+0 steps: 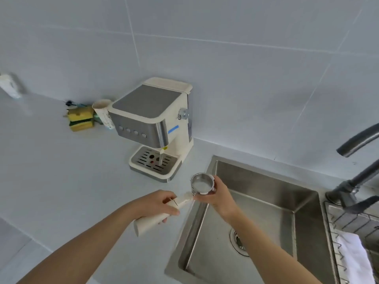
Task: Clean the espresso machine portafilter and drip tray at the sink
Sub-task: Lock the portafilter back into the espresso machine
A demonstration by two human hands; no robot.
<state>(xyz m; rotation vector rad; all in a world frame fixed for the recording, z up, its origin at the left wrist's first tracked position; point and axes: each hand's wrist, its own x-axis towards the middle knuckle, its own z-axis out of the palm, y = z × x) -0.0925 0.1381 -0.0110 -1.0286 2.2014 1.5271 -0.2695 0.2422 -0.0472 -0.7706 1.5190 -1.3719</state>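
I hold the portafilter [202, 184] level over the counter at the sink's left rim. My left hand [159, 203] grips its cream handle. Around the steel basket end, with the open cup facing up, curl the fingers of my right hand [218, 194]. The cream and steel espresso machine [153, 121] stands behind on the counter against the wall. Its drip tray [153, 161], with a slotted metal grate, sits in place at the machine's base. The steel sink [266, 201] lies to the right, dry, with a round drain [239, 241].
A dark faucet [356, 171] arches in from the right edge. A wire dish rack [352, 232] with a white cloth [354, 257] stands right of the sink. Yellow-green sponges [81, 117] and a paper cup [103, 113] sit left of the machine.
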